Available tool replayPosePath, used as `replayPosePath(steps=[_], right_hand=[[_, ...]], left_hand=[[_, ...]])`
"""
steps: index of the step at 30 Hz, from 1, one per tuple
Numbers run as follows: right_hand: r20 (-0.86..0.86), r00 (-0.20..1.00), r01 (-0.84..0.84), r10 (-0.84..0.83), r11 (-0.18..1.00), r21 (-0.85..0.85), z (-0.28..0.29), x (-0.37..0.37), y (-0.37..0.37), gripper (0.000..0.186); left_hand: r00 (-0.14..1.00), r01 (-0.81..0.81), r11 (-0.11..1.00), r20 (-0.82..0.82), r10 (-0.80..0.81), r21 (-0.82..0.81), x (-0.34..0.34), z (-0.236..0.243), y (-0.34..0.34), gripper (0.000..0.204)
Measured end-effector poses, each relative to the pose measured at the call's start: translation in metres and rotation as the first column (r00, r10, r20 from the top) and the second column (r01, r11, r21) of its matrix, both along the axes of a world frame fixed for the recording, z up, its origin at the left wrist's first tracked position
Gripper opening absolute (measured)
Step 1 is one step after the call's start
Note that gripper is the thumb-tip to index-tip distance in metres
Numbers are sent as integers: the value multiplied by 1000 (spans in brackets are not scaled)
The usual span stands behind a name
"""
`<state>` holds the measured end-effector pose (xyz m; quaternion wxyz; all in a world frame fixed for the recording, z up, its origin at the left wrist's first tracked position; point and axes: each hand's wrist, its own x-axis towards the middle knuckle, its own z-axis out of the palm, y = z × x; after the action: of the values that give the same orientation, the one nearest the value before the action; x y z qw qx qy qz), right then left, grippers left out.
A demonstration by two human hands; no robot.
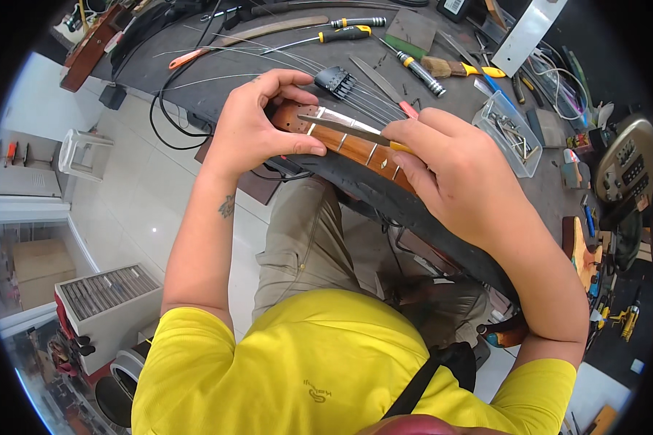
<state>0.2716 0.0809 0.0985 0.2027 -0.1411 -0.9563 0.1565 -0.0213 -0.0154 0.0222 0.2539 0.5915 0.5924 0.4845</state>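
The wooden neck of a stringed instrument [352, 145], with metal frets across its fretboard, lies along the bench's near edge. Around its left end, near the brown tip with small holes, my left hand [250, 119] is wrapped, thumb along the near side. My right hand [461, 167] is closed on a slim grey file [348, 130] with a yellow handle, its blade lying over the fretboard and pointing left. Whether the blade touches the frets I cannot tell. Just beyond the neck, a black string holder [334, 82] with several loose strings rests on the bench.
On the dark bench [268, 72] lie a yellow-black screwdriver [345, 33], a red-handled file [384, 81], a bit driver [421, 72] and a yellow-handled brush [461, 68]. A clear box [508, 134] of metal parts stands right. Another guitar body [627, 163] is further right.
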Motion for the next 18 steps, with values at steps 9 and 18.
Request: replayPosePath(steps=[9,18], right_hand=[[82,996,30,-41,991,129,-4,2,-1,20],[16,1000,-28,26,988,153,-11,-4,-1,9]], left_hand=[[1000,-3,1000,6,3,-18,1,0,0,97],[999,-9,1000,-31,8,-9,0,-1,1,100]])
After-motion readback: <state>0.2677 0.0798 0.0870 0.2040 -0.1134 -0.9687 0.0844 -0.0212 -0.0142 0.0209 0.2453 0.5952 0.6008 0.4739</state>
